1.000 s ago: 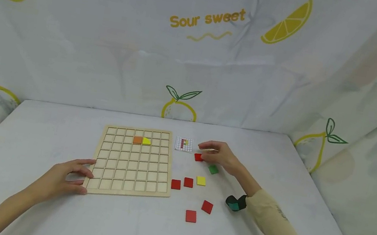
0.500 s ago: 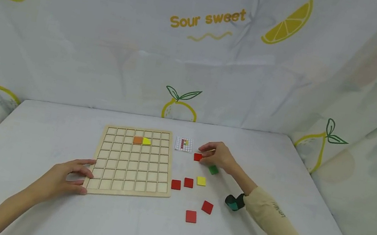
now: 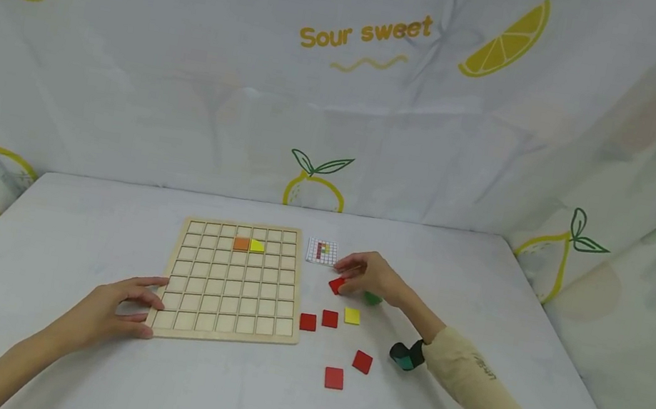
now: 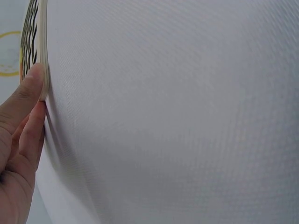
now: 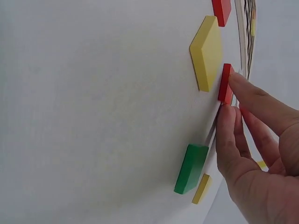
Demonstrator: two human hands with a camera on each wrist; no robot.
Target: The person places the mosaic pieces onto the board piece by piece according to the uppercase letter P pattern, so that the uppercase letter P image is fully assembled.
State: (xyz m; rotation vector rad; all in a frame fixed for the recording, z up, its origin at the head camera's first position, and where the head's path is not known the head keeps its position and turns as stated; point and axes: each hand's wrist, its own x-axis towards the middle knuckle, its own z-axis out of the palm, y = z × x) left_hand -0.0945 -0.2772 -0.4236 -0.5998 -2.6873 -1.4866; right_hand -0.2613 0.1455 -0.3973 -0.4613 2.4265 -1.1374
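My right hand [image 3: 371, 275] pinches a red square tile [image 3: 335, 284] between thumb and fingertips. In the right wrist view this tile [image 5: 224, 84] is tilted, close over the white cloth. A green tile [image 3: 373, 299] lies partly hidden behind the hand. To the left, a wooden grid board [image 3: 214, 340] lies flat, with an orange tile [image 3: 241, 243] and a yellow cut-cornered tile [image 3: 256, 246] in adjoining cells. Thumb and fingers of my left hand [image 3: 104, 312] hold the board's near left corner; the left wrist view shows them at its rim [image 4: 44, 56].
A small printed pattern card [image 3: 322, 252] lies right of the board. Nearer to me are several red tiles [image 3: 334, 378] and a yellow tile [image 3: 352, 316]. In the right wrist view another small yellow piece [image 5: 201, 189] shows behind the green one. A lemon-print cloth [image 3: 239, 110] hangs behind the table.
My right hand has drawn the red tile a little to the left and nearer to me, turning it. The left hand has stayed at the board.
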